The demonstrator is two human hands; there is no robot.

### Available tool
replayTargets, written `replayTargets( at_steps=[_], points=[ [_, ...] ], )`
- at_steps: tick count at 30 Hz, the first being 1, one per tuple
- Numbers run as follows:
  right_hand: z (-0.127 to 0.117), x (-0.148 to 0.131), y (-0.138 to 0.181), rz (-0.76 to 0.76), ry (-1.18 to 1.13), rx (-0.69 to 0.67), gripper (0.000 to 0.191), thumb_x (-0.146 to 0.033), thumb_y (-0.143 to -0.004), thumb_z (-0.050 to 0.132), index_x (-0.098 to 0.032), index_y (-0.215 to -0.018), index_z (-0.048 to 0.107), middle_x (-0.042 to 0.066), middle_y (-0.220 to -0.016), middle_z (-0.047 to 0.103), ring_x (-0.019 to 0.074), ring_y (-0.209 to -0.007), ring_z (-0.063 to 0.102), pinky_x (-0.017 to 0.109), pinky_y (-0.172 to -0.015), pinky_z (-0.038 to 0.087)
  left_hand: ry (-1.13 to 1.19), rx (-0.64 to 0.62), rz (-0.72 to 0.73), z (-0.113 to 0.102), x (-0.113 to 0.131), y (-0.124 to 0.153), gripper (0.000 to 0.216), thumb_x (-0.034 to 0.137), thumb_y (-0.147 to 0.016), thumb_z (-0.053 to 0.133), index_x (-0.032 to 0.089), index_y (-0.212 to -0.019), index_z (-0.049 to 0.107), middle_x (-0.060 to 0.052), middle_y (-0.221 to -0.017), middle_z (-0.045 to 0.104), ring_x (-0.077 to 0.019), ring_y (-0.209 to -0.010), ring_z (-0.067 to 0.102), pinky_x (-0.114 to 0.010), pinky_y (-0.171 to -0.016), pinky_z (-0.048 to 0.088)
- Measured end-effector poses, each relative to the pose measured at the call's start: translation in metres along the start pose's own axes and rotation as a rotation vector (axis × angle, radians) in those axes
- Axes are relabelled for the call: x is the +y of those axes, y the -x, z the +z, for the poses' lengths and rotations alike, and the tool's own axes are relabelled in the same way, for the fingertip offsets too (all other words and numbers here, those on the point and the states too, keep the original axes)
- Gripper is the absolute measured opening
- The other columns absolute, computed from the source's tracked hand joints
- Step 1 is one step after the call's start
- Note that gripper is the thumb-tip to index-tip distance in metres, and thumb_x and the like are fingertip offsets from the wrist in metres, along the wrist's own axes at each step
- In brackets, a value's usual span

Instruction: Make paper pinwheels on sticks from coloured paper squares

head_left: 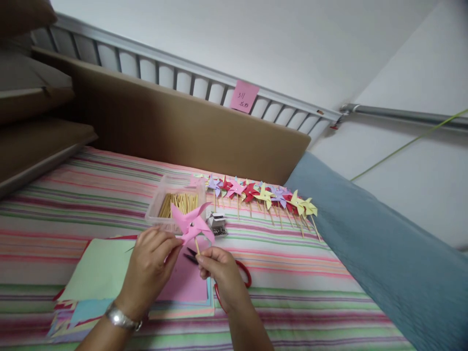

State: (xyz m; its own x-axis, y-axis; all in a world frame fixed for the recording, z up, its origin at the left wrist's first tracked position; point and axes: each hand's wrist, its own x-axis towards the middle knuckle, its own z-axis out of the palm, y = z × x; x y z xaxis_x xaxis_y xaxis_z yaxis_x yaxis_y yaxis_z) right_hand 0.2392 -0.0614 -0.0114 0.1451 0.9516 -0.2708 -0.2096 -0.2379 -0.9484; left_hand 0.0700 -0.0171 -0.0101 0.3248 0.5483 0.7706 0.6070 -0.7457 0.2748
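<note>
A pink paper pinwheel (190,222) on a thin wooden stick is held up over the striped sheet. My right hand (219,270) pinches the stick just below the wheel. My left hand (149,265) has its fingertips closed on the wheel's left blade. Under my hands lies a stack of coloured paper sheets (98,273), light green and pink on top. Red-handled scissors (241,273) lie partly hidden beneath my right hand.
A clear plastic tub of wooden sticks (175,201) stands behind the pinwheel, a small box of pins (218,225) beside it. A row of finished pinwheels (263,195) lies along a cardboard sheet (183,126). A blue blanket (373,253) covers the right side.
</note>
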Motion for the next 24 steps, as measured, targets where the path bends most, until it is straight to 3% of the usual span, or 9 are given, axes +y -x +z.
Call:
replayTargets(
  at_steps=[7,13,18,24],
  points=[
    [0.005,0.005,-0.001,0.021,-0.019,-0.032,0.019,-0.030,-0.061,0.073,-0.013,-0.062,0.064,-0.001,-0.053,0.059,0.0087,-0.047,0.049,0.022,-0.050,0.036,0.054,-0.031,-0.031,0.001,0.027,0.000,0.019,0.015,-0.082,0.061,0.020,-0.100,0.061,-0.006,-0.087,0.068,-0.0224,-0.082,0.059,-0.038,-0.075,0.043],
    [0.002,0.002,-0.001,0.032,0.008,-0.006,0.021,-0.031,-0.060,0.072,-0.013,-0.061,0.062,-0.001,-0.051,0.058,0.0090,-0.046,0.049,0.022,-0.049,0.037,-0.056,0.061,-0.113,-0.011,-0.008,-0.004,0.033,0.012,-0.082,0.057,0.022,-0.113,0.057,-0.010,-0.113,0.066,-0.0263,-0.101,0.057,-0.043,-0.086,0.042],
    [0.003,-0.001,0.001,0.015,0.015,-0.018,0.019,-0.029,-0.062,0.071,-0.013,-0.060,0.061,-0.001,-0.053,0.059,0.0088,-0.047,0.049,0.022,-0.050,0.037,-0.074,-0.021,-0.126,-0.012,-0.027,-0.002,0.019,0.017,-0.083,0.057,0.023,-0.100,0.062,-0.006,-0.098,0.072,-0.0248,-0.091,0.062,-0.046,-0.091,0.040],
    [0.002,0.001,0.002,0.008,-0.003,-0.007,0.020,-0.030,-0.063,0.072,-0.014,-0.061,0.062,-0.001,-0.050,0.057,0.0091,-0.047,0.049,0.021,-0.050,0.037,-0.029,-0.046,-0.081,0.000,-0.010,0.003,0.010,0.018,-0.083,0.058,0.023,-0.089,0.064,-0.002,-0.083,0.072,-0.0207,-0.077,0.063,-0.041,-0.084,0.041]
  ],
)
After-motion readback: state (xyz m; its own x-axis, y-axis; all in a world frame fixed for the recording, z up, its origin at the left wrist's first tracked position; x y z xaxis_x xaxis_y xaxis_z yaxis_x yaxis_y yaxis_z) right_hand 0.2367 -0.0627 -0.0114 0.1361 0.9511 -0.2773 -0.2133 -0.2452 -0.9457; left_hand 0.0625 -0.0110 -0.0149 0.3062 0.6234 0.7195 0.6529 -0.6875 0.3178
